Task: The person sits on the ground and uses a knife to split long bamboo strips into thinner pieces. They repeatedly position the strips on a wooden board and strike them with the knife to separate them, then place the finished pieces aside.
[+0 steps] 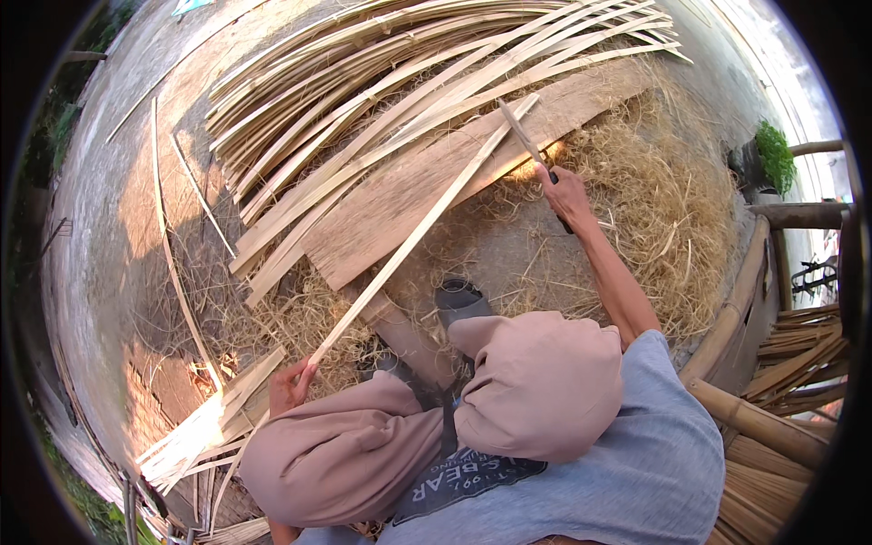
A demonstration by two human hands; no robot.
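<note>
A long pale bamboo strip (422,232) slants across a wooden board (391,218), from beside my left knee up to the board's far right part. My left hand (291,385) is closed round the strip's near end. In my right hand (565,193) is a knife (520,132), gripped by its dark handle, its blade reaching up and left to the strip's far end. Blade and strip cross or touch there; which one I cannot tell. Many split bamboo strips (309,118) lie in a thick pile along the board's far side.
Curly shavings (672,200) heap up right of the board and lie scattered on the ground. More strips (209,427) lie by my left hand. Bamboo poles (758,422) and stacked strips (799,354) stand at the right. A potted green plant (772,159) is at the far right.
</note>
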